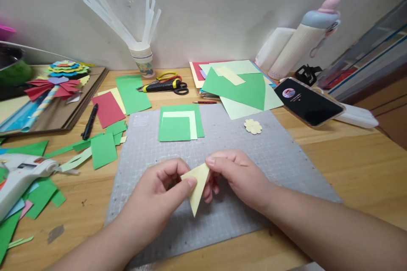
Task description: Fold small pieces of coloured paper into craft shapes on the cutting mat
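Between my two hands is a pale yellow folded piece of paper (199,184), triangular, with one point hanging downward. My left hand (168,186) pinches its left side, thumb lying across the front. At its upper right corner, my right hand (237,175) grips the paper between thumb and fingers. Both hands hover over the grey cutting mat (263,216). Beyond them on the mat lie stacked green paper squares (178,129) with a pale sheet between them. A pale yellow paper flower (253,126) rests at the mat's right.
Scissors and a black-yellow cutter (162,85) lie behind the mat, near paper cups with white sticks (142,55). A glue gun (23,173) and green scraps (104,151) are at left. A phone (310,101), a bottle (300,38) and coloured sheets (241,89) stand or lie right.
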### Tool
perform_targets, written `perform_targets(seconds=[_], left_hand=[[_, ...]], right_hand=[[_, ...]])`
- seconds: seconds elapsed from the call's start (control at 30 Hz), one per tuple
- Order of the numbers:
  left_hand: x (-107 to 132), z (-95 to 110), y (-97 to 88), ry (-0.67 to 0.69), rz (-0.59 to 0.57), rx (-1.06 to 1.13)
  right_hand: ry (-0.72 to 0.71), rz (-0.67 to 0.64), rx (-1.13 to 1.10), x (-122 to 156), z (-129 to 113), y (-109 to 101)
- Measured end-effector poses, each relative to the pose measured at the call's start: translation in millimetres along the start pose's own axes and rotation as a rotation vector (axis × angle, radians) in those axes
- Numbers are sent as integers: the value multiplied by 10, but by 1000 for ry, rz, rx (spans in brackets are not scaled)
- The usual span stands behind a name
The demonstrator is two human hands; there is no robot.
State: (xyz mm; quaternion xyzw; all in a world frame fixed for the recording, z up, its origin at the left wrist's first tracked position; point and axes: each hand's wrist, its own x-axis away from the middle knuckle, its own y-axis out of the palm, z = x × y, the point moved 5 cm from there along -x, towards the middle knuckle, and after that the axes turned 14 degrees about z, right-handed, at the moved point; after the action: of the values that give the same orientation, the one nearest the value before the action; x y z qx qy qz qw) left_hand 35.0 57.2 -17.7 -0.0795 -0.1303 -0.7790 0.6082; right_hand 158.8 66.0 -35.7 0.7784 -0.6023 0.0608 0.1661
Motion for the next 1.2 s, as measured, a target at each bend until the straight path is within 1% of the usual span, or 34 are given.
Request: perform_targets(seconds=[0.1,0.17,0.3,0.37,0.4,0.47,0.57,0.67,0.73,0.83,0.9,1.03,1.1,1.2], left_hand=[[4,-17,-27,-4,22,4],[-6,-41,-68,1,59,9],[-43,-101,-147,-3,136,52],[-54,-114,-165,1,169,43],[-55,-115,-164,3,177,16],[-47,-111,-133,2,155,-68],[-28,-92,-85,15,109,-196],[-26,-62,-130,48,192,-259],[-24,-48,-163,65,237,-293],[-13,-24,-160,111,238,-361],[-6,-7,-138,152,228,-404],[9,21,-107,253,209,-493],[15,32,-140,282,244,-487],[12,32,-245,249,343,-403]], right_hand=[[-18,-1,-39,-21,3,-20],[-33,4,-61,-35,-1,-27],[-45,-21,20,-21,3,25],[-67,2,32,-3,-16,43],[-84,37,32,3,-31,37],[-118,103,54,14,-59,18],[-160,132,121,25,-83,7],[-199,101,196,35,-87,28],[-199,94,235,35,-74,35],[-202,110,283,36,-55,29],[-250,117,341,46,-61,28],[-415,131,512,76,-112,30],[-469,153,559,72,-150,7],[-472,219,575,23,-203,-84]])
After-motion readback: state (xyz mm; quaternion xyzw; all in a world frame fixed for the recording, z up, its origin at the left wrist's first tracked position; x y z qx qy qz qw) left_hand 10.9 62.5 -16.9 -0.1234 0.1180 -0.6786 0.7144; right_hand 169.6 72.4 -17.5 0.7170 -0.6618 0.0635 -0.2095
